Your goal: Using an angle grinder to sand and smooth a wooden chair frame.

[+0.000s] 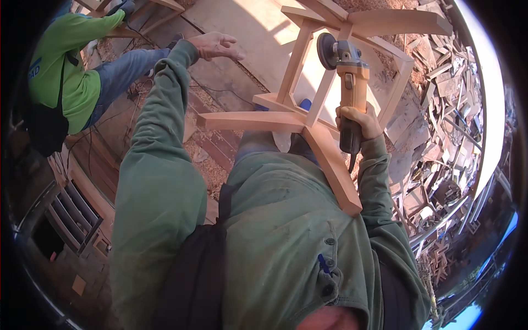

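Observation:
My right hand (363, 120) is wrapped around the dark rear handle of an angle grinder (353, 80). The tool has a tan body, and its round dark disc (326, 51) points up and away from me. Just in front of my body stands a bare wooden chair frame (297, 66). One of its curved legs (331, 165) slants toward my chest, and another piece (250, 120) reaches out to the left. Stretched forward on the left, my left hand (217, 46) is empty, its fingers extended and apart from the frame.
At the upper left a person in a bright green shirt (69, 71) works on other wooden pieces with a gloved hand (127, 6). Offcuts and scrap wood (434, 132) are heaped on the right. Wood shavings (201, 148) and cables lie on the floor.

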`<state>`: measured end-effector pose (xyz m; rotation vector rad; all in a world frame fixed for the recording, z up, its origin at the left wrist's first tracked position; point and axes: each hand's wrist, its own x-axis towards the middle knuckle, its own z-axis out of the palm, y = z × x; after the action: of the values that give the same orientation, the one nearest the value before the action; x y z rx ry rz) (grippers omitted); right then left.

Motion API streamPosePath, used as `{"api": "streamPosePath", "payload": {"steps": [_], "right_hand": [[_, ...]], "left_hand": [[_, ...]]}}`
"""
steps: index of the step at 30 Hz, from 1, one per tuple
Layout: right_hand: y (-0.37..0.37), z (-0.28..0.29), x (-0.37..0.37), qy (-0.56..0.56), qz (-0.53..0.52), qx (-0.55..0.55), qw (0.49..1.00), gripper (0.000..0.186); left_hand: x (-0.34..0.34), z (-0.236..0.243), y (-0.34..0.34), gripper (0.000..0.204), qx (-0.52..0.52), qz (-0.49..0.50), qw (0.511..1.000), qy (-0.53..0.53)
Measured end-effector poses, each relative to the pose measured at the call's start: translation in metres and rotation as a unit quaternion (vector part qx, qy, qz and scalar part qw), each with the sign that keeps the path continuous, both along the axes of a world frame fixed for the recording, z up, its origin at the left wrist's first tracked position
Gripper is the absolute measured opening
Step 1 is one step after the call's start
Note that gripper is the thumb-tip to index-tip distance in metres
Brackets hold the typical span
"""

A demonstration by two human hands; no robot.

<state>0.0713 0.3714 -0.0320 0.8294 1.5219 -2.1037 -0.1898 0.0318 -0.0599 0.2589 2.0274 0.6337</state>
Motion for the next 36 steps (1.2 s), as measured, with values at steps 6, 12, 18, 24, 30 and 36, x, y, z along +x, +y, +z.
{"api": "streamPosePath", "payload": {"steps": [6,12,18,24,30,36], "right_hand": [[-0.012,-0.010,-0.022,-0.014,0.041,0.000,0.999,0.035],[-0.025,-0.010,-0.034,0.007,0.023,0.001,1.000,0.033],[-0.021,-0.005,-0.055,0.024,0.042,-0.002,0.999,0.031],[-0.034,-0.035,-0.088,0.068,0.034,-0.002,0.997,0.032],[-0.062,-0.042,-0.152,0.129,0.018,0.022,0.991,0.035],[-0.103,-0.059,-0.209,0.183,0.045,0.052,0.981,0.037]], "left_hand": [[0.122,0.006,-0.071,0.097,-0.042,-0.100,0.984,-0.144],[0.149,-0.003,-0.062,0.082,-0.134,-0.090,0.987,0.023],[0.151,-0.018,-0.088,0.079,-0.114,-0.072,0.987,0.091],[0.180,-0.037,-0.075,0.046,-0.285,-0.197,0.924,0.163],[0.179,-0.034,-0.084,0.044,-0.286,-0.240,0.906,0.202],[0.174,-0.041,-0.094,0.045,-0.288,-0.256,0.892,0.237]]}}
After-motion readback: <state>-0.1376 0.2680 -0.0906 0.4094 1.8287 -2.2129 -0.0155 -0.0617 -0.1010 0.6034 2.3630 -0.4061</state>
